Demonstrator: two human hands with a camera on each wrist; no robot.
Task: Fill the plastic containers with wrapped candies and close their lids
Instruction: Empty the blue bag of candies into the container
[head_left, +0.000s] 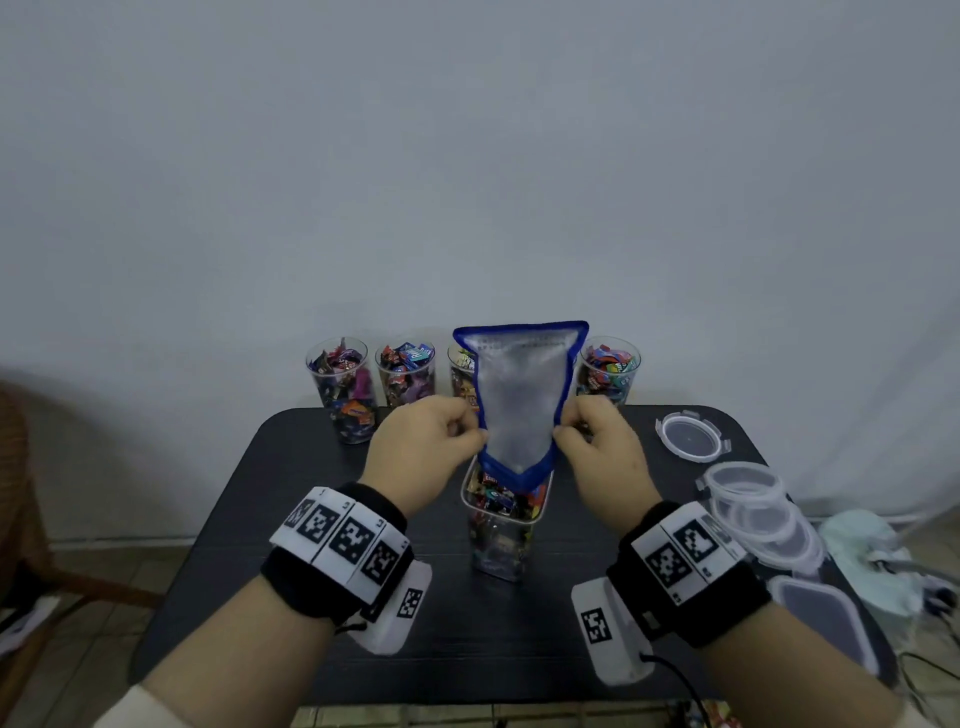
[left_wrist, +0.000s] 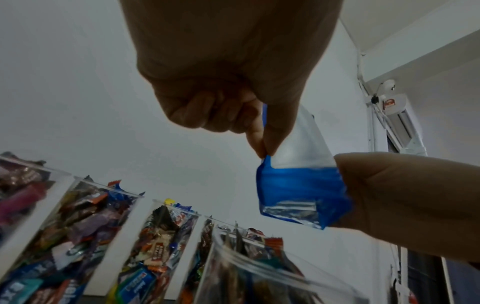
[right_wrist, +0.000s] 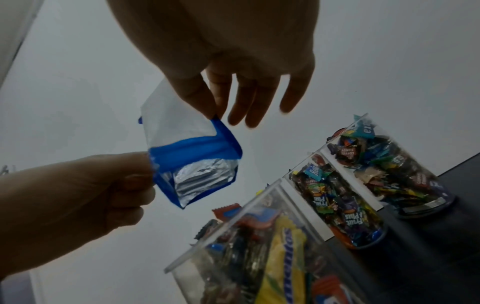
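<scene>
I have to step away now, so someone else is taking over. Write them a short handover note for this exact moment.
Left hand: pinches the left edge of the candy bag.
Right hand: pinches its right edge, other fingers loose.
Bag: upside down, mouth over the square container at table centre; its visible interior is bare foil.
Done: the square container is full to the rim; four round containers at the back edge are full.
Left: none has a lid on. Round lids and a square lid lie on the right. Set the bag aside and close all five.
</scene>
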